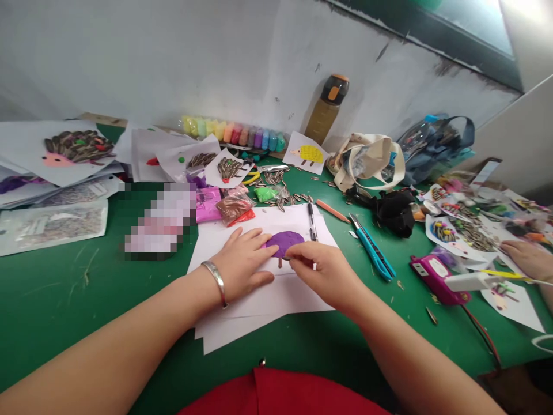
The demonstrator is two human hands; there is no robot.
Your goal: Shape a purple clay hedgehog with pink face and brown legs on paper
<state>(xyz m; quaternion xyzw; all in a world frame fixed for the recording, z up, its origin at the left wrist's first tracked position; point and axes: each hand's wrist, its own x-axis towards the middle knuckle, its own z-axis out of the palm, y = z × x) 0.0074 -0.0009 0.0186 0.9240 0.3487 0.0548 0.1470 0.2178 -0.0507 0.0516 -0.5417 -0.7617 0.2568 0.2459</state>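
Red cloth (285,397) is showing at six o'clock; around clay (286,242), left hand (242,262) is lying spread at nine, right hand (326,268) pinching at four, contents unclear.

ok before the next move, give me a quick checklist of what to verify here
1. Sheets steadied: ok, the left hand rests on the white sheets.
2. Purple shape within reach: ok, the purple shape lies between both hands.
3. Something in the right grip: cannot tell, the right hand pinches by the shape's lower edge, but its contents are unclear.
4. Pen off the sheets: not ok, the pen lies on them.
5. Cutter clear of the sheets: ok, the blue cutter lies to their right on the green table.
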